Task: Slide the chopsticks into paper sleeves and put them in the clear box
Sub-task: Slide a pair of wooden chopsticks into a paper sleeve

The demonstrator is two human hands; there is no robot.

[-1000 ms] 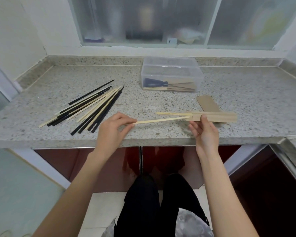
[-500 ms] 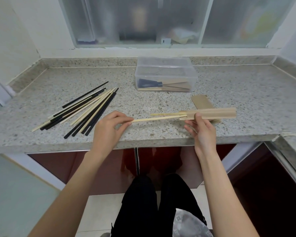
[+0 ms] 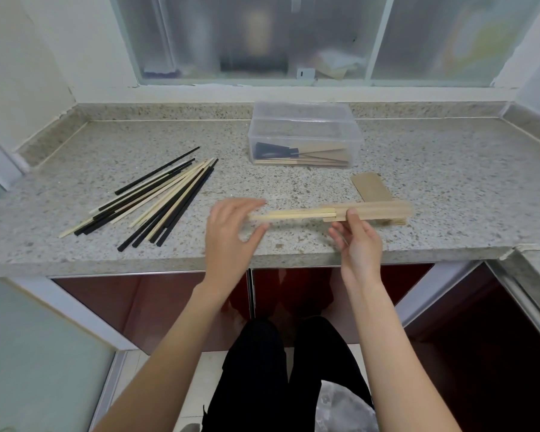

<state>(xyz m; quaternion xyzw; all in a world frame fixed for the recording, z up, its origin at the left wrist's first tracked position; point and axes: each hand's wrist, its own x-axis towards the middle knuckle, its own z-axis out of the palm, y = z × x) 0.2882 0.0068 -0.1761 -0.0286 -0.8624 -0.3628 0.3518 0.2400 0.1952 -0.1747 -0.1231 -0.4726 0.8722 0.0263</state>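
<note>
**Pale chopsticks partway into a paper sleeve at the desk's near edge**

Nearest the camera, both hands work above the front edge of the speckled stone desk (image 3: 449, 194). The left hand (image 3: 231, 232) is blurred; its thumb and fingers close loosely around the free ends of a pair of pale wooden chopsticks (image 3: 293, 214). The right hand (image 3: 357, 241) pinches the open end of a brown paper sleeve (image 3: 374, 209), thumb on top, and the far ends of the pair are inside that sleeve. Against the frame half a second ago, the two sticks lie closer together and deeper in the sleeve, and the left hand has come nearer the right.

Just behind the held sleeve, more brown sleeves (image 3: 371, 187) lie flat on the desk. To the left, well apart from the hands, a loose pile of black and pale chopsticks (image 3: 156, 198) fans out, unchanged from before.

Farther back stands the clear box (image 3: 306, 126), open at the top. Inside it lie sleeved pairs on the bottom, black ends and pale ends showing at the left and brown paper to the right. No writing can be read on the box or the sleeves.
</note>
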